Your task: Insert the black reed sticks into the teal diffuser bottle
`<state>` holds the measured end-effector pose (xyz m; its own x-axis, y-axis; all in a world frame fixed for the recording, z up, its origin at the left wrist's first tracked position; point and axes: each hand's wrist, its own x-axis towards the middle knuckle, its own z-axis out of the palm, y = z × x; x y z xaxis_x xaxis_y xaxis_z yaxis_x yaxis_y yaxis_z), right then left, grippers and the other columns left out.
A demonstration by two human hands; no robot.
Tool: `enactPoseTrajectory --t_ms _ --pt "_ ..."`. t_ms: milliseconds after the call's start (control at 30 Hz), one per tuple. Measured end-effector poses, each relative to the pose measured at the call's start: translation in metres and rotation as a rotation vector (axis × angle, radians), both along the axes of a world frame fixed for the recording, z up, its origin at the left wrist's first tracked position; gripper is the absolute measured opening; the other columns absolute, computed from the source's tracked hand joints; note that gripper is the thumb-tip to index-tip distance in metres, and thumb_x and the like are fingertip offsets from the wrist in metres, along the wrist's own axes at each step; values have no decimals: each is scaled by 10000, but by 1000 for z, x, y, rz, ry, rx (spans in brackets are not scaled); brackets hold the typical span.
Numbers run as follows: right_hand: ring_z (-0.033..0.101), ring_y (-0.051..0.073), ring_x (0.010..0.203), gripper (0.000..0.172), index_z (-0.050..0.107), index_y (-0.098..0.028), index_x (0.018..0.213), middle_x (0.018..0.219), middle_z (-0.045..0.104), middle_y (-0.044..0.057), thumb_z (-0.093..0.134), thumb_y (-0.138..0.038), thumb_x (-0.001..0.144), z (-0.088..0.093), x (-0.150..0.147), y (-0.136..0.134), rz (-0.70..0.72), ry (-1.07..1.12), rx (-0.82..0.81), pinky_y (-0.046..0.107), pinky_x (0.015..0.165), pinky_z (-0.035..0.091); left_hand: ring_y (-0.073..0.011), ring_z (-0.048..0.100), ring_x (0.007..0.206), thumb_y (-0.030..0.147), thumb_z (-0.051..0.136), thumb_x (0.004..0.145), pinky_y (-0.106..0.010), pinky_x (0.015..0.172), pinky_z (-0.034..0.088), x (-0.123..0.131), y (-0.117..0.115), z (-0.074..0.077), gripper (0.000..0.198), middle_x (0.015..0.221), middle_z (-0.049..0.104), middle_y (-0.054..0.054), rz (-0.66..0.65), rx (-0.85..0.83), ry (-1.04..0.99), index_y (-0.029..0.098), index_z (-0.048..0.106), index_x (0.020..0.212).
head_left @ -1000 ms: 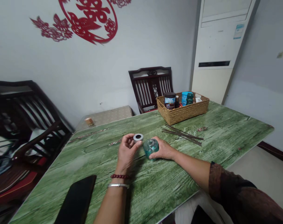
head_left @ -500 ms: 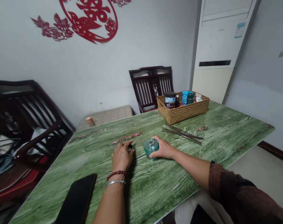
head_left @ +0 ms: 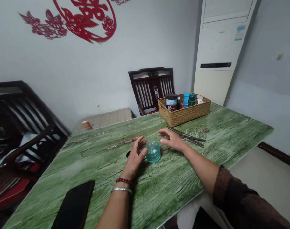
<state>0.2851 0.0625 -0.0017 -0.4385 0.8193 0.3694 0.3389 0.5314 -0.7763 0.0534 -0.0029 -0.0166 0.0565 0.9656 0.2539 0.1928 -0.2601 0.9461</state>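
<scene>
A small teal glass bottle stands upright on the green table. My left hand is just left of it, fingers spread, thumb and fingers close to or touching its side. Beyond that hand a dark ring-shaped cap lies on the table, mostly hidden. My right hand hovers open, palm down, to the right of and beyond the bottle, its fingers stretched out near a bundle of thin dark sticks.
A woven basket with jars and bottles sits at the far side. A black phone lies near the front left corner. Dark wooden chairs stand behind and to the left. A tall white air conditioner stands at the back right.
My left hand set the silver-and-black cap down on the table and moved right to the bottle. My right hand let go of the bottle and lifted away toward the sticks.
</scene>
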Motion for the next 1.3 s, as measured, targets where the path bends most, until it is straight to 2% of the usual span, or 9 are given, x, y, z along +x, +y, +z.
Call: enactPoseTrajectory --t_ms 100,167,333,500,700,833,1000,1133,1300 --pt "639 243 1098 174 715 -180 1006 1086 711 110 671 -227 845 14 31 8 -432 -352 156 368 995 449 -375 492 1385 633 784 688 -525 1159 356 3 1 -5 1075 1476 510 -235 -62 -38 60 164 313 1534" --pt "642 255 1081 124 744 -190 937 1058 717 116 679 -229 839 17 46 10 -568 -587 146 353 958 452 -378 481 1393 580 819 661 -521 1183 327 5 1 -5 1076 1505 486 -221 -68 -24 150 167 332 1527" --pt "665 249 1084 180 787 -236 982 1100 744 104 671 -238 844 12 58 14 -624 -839 57 321 900 457 -374 496 1376 513 800 678 -518 1186 321 6 -3 1 1001 1509 495 -207 -46 -4 277 143 380 1508" --pt "692 266 1075 229 800 -209 993 1110 757 133 600 -206 882 8 54 15 -632 -904 13 333 888 474 -363 567 1302 498 794 681 -506 1155 371 6 -3 1 925 1410 595 -195 -84 -2 267 138 449 1460" --pt "707 266 1031 271 787 -154 980 1082 754 174 526 -203 926 10 45 8 -594 -905 50 319 866 475 -344 573 1297 490 793 699 -485 1151 386 5 1 -3 868 1412 598 -183 -118 10 247 143 470 1427" --pt "693 234 955 184 751 -186 931 994 748 126 570 -204 904 20 40 -4 -570 -663 234 293 815 470 -345 580 1290 485 812 681 -487 1149 390 3 2 -4 850 1391 617 -171 -130 14 235 152 503 1399" --pt "648 166 773 97 649 -210 919 851 710 31 608 -298 915 55 25 -36 -472 172 493 281 759 498 -337 607 1251 479 825 671 -486 1127 415 2 3 -5 832 1344 651 -155 -134 11 229 164 528 1382" --pt "643 138 669 141 579 -232 923 803 710 -12 623 -366 920 84 1 -58 -277 720 382 264 651 534 -334 619 1229 463 830 658 -490 1115 427 2 4 -5 806 1316 669 -142 -126 22 224 174 555 1359" --pt "638 121 620 185 561 -233 891 757 704 -27 666 -386 876 89 -29 -55 -143 812 244 252 621 543 -335 589 1267 476 825 667 -491 1140 397 2 3 -4 822 1346 649 -137 -127 16 241 176 533 1374"
